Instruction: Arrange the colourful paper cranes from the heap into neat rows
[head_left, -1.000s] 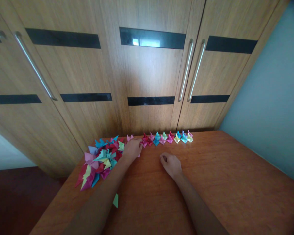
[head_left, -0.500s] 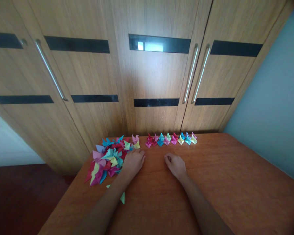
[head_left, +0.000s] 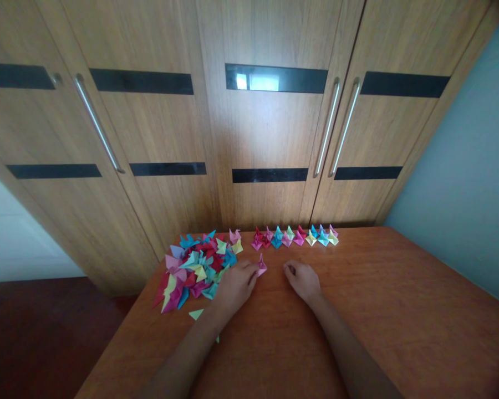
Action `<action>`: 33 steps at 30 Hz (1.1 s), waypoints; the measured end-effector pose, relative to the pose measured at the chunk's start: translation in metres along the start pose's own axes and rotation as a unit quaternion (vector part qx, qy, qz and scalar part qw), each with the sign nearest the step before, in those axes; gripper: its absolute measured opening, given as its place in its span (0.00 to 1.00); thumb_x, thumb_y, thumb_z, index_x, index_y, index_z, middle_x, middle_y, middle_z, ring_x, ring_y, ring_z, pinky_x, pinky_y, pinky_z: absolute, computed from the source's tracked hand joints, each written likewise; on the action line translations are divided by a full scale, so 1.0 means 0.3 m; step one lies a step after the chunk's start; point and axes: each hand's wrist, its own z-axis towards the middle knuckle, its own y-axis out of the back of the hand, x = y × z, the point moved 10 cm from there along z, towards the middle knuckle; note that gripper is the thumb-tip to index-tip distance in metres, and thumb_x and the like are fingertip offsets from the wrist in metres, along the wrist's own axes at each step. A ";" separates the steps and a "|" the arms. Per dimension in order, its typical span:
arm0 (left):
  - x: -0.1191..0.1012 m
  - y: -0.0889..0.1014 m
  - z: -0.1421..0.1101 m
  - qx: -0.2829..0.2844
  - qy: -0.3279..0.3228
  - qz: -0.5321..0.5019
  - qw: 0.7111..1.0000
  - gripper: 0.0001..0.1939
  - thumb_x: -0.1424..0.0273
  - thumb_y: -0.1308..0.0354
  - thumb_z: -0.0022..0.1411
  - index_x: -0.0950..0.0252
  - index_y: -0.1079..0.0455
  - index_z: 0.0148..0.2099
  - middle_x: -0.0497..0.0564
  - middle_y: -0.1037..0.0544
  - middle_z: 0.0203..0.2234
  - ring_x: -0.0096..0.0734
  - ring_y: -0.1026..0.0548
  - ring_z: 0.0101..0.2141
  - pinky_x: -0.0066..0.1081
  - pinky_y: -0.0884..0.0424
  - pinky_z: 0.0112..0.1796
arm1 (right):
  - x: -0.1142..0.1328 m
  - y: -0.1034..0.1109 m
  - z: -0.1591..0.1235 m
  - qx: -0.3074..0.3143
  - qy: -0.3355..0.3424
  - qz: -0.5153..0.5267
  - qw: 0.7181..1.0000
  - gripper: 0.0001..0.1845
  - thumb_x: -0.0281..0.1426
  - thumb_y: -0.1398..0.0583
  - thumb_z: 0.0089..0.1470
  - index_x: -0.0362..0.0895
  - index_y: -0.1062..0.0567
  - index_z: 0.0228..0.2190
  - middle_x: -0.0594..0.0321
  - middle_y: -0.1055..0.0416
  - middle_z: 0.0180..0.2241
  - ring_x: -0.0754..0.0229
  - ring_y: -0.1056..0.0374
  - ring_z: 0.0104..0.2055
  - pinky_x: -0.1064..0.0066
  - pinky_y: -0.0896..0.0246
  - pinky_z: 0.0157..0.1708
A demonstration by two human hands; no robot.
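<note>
My left hand (head_left: 235,284) rests on the wooden table (head_left: 399,321) and pinches a small pink folded paper piece (head_left: 261,266) at its fingertips. Just left of it lies a loose pile of folded paper pieces (head_left: 195,266) in pink, red, blue and yellow. My right hand (head_left: 303,280) lies on the table beside the left, fingers curled in, nothing visible in them. Beyond both hands, a row of several small folded pieces (head_left: 295,236) stands along the table's far edge.
A light green paper scrap (head_left: 196,314) lies on the table near my left forearm. Wooden wardrobe doors (head_left: 266,127) with metal handles stand right behind the table. A pale wall (head_left: 466,177) rises at the right; dark floor shows at the left.
My left hand drew back from the left end of the row toward me, passing the pile, and now holds a pink folded piece. The right hand barely moved. The view shifted slightly.
</note>
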 end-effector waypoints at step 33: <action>0.043 -0.049 0.191 0.001 0.055 0.046 0.997 0.12 0.70 0.52 0.64 0.61 0.30 0.46 0.54 0.25 0.42 0.34 0.27 0.43 0.30 0.33 0.45 | 0.000 0.008 0.000 0.000 -0.001 0.003 1.000 0.12 0.35 0.48 0.58 0.48 0.26 0.30 0.66 0.27 0.27 0.64 0.33 0.30 0.75 0.55 0.26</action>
